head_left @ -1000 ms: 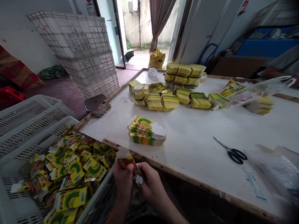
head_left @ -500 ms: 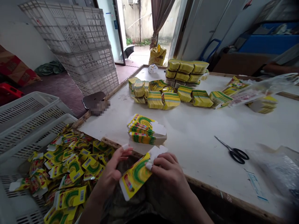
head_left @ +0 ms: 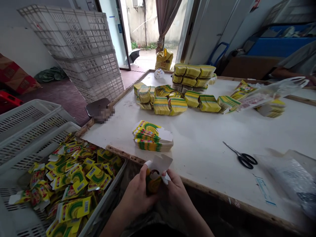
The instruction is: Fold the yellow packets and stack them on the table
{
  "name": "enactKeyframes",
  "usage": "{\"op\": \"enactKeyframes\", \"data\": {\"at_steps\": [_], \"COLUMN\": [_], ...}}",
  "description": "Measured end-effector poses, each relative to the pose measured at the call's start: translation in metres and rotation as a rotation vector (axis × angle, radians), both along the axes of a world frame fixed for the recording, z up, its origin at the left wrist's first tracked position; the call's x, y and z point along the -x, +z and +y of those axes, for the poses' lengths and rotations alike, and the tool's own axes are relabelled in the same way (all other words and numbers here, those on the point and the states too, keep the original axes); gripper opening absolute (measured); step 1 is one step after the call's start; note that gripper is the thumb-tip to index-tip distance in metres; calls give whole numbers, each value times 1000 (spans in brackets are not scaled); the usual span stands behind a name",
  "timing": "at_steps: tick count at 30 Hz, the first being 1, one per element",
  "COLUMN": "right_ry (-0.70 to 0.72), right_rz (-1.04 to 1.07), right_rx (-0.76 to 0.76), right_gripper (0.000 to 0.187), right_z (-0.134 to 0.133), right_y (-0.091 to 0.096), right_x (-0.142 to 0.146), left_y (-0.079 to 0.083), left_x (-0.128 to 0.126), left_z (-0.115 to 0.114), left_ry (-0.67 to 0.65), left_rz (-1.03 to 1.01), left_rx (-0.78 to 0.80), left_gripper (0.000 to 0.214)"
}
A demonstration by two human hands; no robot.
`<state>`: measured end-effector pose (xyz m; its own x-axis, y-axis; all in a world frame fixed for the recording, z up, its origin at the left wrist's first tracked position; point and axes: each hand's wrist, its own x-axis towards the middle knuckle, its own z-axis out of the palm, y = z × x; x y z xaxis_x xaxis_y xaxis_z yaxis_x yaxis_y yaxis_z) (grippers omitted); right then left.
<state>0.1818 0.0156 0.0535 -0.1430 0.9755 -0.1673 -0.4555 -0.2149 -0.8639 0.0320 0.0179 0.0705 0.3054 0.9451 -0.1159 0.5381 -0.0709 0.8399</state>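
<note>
Head camera, forward-down, close over table (head_left: 197,138) edge.

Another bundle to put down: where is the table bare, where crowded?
Bare table lies between the loose stack, the scissors and the far row of bundles; also left of the stack. Crowded: the far row, the plastic bags at right, the crate of folded cartons. Left hand and right hand hold a carton at the near edge.

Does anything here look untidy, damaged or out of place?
Nothing looks damaged. The folded boxes lie jumbled in the white crate, and the flat stack near the table edge is fanned askew. The left hand and right hand hold one box with its flap open.
</note>
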Motion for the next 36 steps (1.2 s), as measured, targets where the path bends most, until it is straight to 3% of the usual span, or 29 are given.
{"op": "enactKeyframes", "data": {"at_steps": [3, 7, 12, 15, 19, 22, 26, 28, 31, 36], "right_ry": [42, 107, 158, 223, 231, 194, 26, -20, 67, 254], "right_rz": [89, 241, 138, -11, -429, -606, -629, -654, -747, -806], "right_rx": [55, 183, 208, 81, -296, -502, -523, -545, -614, -641], "right_gripper": [40, 45, 41, 43, 54, 60, 52, 53, 51, 32], "right_z": [-2, 5, 13, 11, 7, 6, 8, 9, 11, 21], "right_y": [12, 27, 19, 13, 11, 10, -1, -6, -7, 13], "right_x": [5, 5, 0, -3, -5, -3, -6, -10, -19, -39], "left_y": [-6, -13, -14, -6, -2, -9, -17, -16, -11, 4], "left_x": [-2, -1, 3, 4, 2, -1, 1, 5, 12, 20], "left_z": [-3, -7, -5, 0, 8, 9, 5, 2, 1, 9], "left_ry": [41, 10, -15, -28, -68, -27, 190, 227, 181, 30], "left_rz": [18, -34, 45, 40, -81, -150, -44, 24, 79, 156], "left_rx": [-27, -124, -232, -188, -62, -123, -274, -320, -385, -357], "left_gripper": [90, 84, 62, 59, 65, 68, 71, 66, 54, 46]}}
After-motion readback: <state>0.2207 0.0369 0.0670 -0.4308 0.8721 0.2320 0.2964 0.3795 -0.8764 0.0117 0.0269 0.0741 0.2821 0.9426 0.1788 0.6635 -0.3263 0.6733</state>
